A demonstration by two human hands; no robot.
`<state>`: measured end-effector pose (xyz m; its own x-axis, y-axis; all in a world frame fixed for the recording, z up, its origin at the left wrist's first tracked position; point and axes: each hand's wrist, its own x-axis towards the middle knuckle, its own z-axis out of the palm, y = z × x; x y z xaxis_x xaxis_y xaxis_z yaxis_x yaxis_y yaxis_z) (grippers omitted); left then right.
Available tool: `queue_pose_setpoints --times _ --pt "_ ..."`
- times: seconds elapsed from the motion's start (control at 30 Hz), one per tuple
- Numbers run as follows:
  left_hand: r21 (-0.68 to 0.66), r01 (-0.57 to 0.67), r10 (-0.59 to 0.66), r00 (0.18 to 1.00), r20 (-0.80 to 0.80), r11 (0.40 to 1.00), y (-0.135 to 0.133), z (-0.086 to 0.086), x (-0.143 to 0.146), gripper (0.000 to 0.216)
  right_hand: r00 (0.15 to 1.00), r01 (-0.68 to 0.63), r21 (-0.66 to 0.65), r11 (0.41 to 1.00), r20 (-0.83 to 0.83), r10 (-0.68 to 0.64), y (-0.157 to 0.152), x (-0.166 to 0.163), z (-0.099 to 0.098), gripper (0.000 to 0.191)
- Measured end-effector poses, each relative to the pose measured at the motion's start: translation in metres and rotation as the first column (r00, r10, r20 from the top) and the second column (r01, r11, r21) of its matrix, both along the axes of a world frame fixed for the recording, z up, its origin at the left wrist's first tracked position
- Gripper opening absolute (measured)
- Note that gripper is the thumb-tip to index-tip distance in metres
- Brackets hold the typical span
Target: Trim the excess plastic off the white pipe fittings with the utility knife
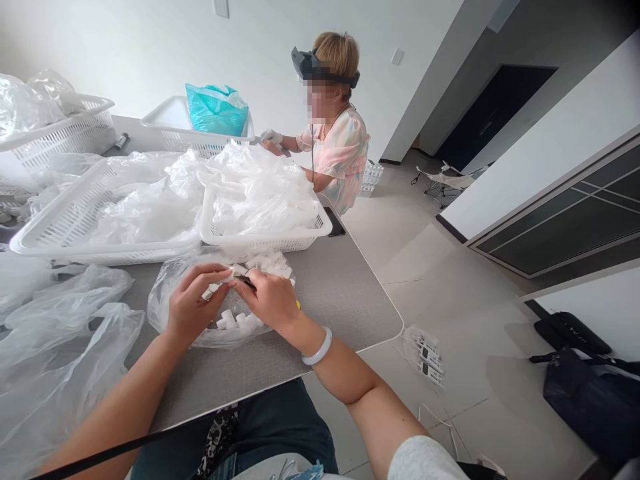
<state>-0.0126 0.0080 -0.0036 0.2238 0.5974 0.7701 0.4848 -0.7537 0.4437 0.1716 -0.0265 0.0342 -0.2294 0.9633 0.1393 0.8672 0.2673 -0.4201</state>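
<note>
My left hand (196,305) and my right hand (267,300) meet above a clear plastic bag (220,313) on the grey table. The bag holds several small white plastic pieces (235,321). My left fingertips pinch one white piece (223,277). My right hand grips a thin dark tool (245,282), its tip close to that piece. A yellow end (299,305) shows beyond my right hand, perhaps of the same tool. Most of the tool is hidden by my fingers.
White baskets (265,237) stuffed with clear plastic bags stand beyond my hands. Loose bags (60,333) lie to my left. A co-worker (333,147) in a floral top works at the far table end. A phone (335,221) lies at the table edge.
</note>
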Motion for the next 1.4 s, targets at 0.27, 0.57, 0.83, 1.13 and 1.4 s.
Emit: queue_pose_setpoints --times 0.27,0.57,0.83,1.13,1.4 --pt "0.206 -0.083 0.095 0.994 -0.046 0.975 -0.001 -0.010 0.008 0.020 0.982 0.033 -0.088 0.996 -0.184 -0.049 -0.002 0.002 0.000 0.049" --pt "-0.434 0.069 0.044 0.969 0.244 0.898 0.002 -0.009 0.006 0.023 0.898 -0.018 -0.036 0.999 -0.440 0.000 0.009 0.015 -0.007 0.057" --pt "-0.711 0.480 0.015 0.824 0.567 0.513 0.007 0.011 -0.001 0.044 0.993 -0.070 0.012 0.997 -0.098 0.071 0.011 0.014 -0.005 0.047" --pt "-0.703 0.436 0.010 0.847 0.532 0.562 0.006 0.017 -0.002 0.041 0.998 -0.069 0.080 0.994 0.010 0.068 0.011 0.012 -0.009 0.050" --pt "-0.705 0.459 -0.026 0.847 0.531 0.541 0.008 0.013 -0.007 0.035 0.996 -0.088 0.178 0.980 0.047 0.081 0.011 0.011 -0.016 0.061"
